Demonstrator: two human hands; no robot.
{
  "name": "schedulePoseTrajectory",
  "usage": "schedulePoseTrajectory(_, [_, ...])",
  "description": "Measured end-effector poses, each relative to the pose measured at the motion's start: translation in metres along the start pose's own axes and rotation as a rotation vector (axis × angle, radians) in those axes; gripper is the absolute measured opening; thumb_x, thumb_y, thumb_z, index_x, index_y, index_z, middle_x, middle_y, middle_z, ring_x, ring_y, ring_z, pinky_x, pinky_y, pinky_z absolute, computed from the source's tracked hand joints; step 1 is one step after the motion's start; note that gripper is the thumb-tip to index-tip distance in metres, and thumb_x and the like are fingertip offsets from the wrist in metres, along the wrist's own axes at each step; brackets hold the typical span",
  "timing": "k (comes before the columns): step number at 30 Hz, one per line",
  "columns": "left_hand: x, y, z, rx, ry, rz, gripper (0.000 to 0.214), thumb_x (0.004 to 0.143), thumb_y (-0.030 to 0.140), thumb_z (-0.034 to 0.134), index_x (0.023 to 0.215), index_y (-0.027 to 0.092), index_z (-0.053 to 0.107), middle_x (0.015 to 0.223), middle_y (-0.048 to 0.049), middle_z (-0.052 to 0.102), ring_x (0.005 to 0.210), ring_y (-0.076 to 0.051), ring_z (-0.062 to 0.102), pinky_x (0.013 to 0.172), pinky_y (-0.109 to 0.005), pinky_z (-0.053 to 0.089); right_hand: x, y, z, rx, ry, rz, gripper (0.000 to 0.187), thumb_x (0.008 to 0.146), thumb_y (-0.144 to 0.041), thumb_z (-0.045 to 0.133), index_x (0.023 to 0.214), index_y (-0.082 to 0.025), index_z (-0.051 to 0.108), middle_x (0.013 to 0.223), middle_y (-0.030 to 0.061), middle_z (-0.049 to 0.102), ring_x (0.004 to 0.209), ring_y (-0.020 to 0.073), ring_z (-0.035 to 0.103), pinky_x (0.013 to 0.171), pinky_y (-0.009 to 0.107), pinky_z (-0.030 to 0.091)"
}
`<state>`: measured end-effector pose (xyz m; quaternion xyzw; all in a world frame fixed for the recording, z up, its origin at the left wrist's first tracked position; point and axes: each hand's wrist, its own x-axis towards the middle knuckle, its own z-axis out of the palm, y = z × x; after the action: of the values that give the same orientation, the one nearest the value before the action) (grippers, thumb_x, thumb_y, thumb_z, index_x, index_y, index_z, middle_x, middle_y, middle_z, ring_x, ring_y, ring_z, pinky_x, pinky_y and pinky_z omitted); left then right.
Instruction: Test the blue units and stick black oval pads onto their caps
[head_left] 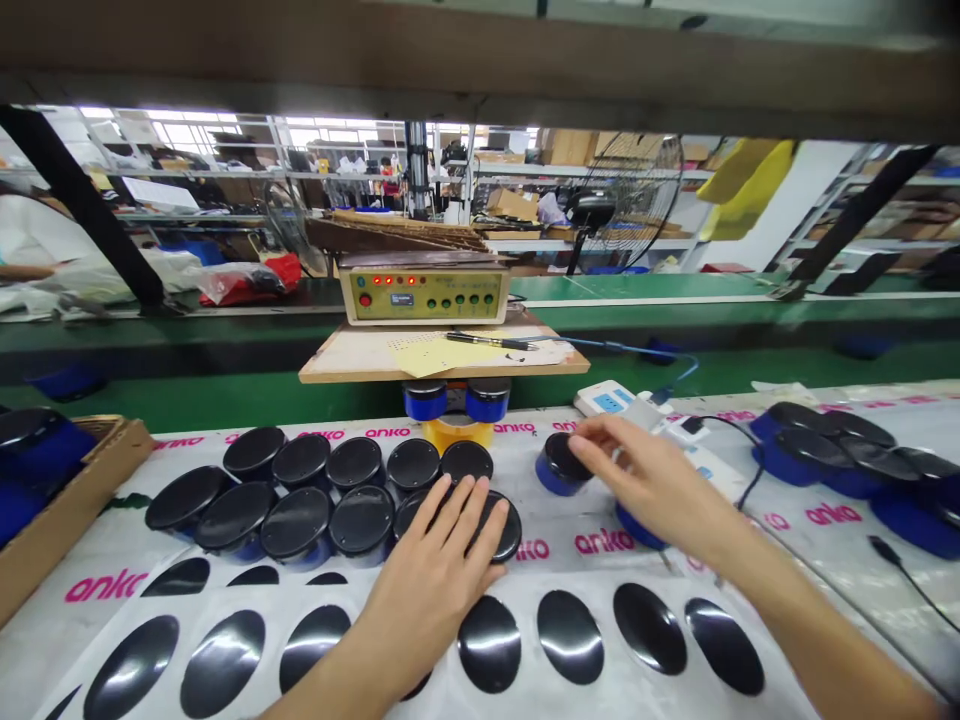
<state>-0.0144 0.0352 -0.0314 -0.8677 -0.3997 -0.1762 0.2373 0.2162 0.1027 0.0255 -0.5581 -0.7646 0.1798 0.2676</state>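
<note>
My left hand lies palm down with fingers stretched over the near right end of a group of round blue units with glossy black tops. Its fingertips cover part of the rightmost unit. My right hand has loosely bent fingers at the right rim of a separate blue unit with a black top; whether they press on it is hard to see. Beneath that hand another blue unit is partly hidden. A sheet of black oval stickers lies in front of both hands.
A beige control box with red lights stands on a wooden board beyond the units, beside a pen. White power strips and cables lie at right. More blue units sit far right; a cardboard box stands left.
</note>
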Motion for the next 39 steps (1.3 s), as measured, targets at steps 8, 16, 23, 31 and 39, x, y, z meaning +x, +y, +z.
schedulePoseTrajectory(8, [-0.003, -0.002, -0.002, -0.002, 0.04, 0.116, 0.042, 0.092, 0.009, 0.035, 0.132, 0.015, 0.044, 0.137, -0.0054, 0.048, 0.129, -0.019, 0.041, 0.106, -0.036, 0.038, -0.045, 0.07, -0.026, -0.333, -0.167, -0.029, 0.044, 0.084, -0.044, 0.049, 0.124, -0.023, 0.052, 0.126, 0.0103, 0.052, 0.108, 0.031, 0.052, 0.088, 0.046, 0.043])
schedulePoseTrajectory(16, [-0.006, 0.003, -0.002, 0.049, 0.046, 0.118, 0.055, 0.085, 0.001, 0.033, 0.137, 0.019, 0.039, 0.136, -0.0083, 0.049, 0.126, -0.02, 0.044, 0.104, -0.035, 0.036, -0.056, 0.046, -0.014, -0.207, -0.117, -0.04, 0.035, 0.086, -0.044, 0.046, 0.116, -0.026, 0.054, 0.123, 0.0099, 0.05, 0.109, 0.0289, 0.053, 0.09, 0.044, 0.044])
schedulePoseTrajectory(23, [-0.006, 0.002, -0.002, 0.107, 0.103, 0.146, 0.05, 0.087, 0.005, 0.032, 0.133, 0.019, 0.046, 0.129, -0.0085, 0.056, 0.121, -0.021, 0.049, 0.101, -0.037, 0.036, -0.056, 0.05, -0.033, -0.2, -0.267, 0.011, 0.052, 0.077, -0.02, 0.046, 0.129, -0.028, 0.046, 0.131, 0.0116, 0.046, 0.118, 0.0322, 0.048, 0.093, 0.047, 0.043])
schedulePoseTrajectory(31, [-0.009, 0.004, 0.007, 0.049, 0.1, 0.095, 0.053, 0.086, 0.003, 0.031, 0.134, 0.022, 0.044, 0.133, -0.0065, 0.052, 0.124, -0.021, 0.046, 0.103, -0.039, 0.031, -0.062, 0.045, -0.015, -0.115, -0.241, -0.065, 0.06, 0.081, -0.017, 0.044, 0.139, -0.027, 0.035, 0.146, 0.005, 0.03, 0.138, 0.0241, 0.017, 0.111, 0.047, 0.023])
schedulePoseTrajectory(39, [-0.007, 0.002, 0.006, 0.055, 0.128, 0.11, 0.05, 0.089, 0.005, 0.028, 0.131, 0.021, 0.048, 0.132, -0.0072, 0.054, 0.122, -0.02, 0.048, 0.101, -0.038, 0.03, -0.063, 0.065, -0.035, -0.106, -0.431, -0.144, 0.043, 0.093, -0.036, 0.042, 0.136, -0.036, 0.04, 0.152, -0.0026, 0.016, 0.139, 0.0258, 0.012, 0.111, 0.047, 0.02])
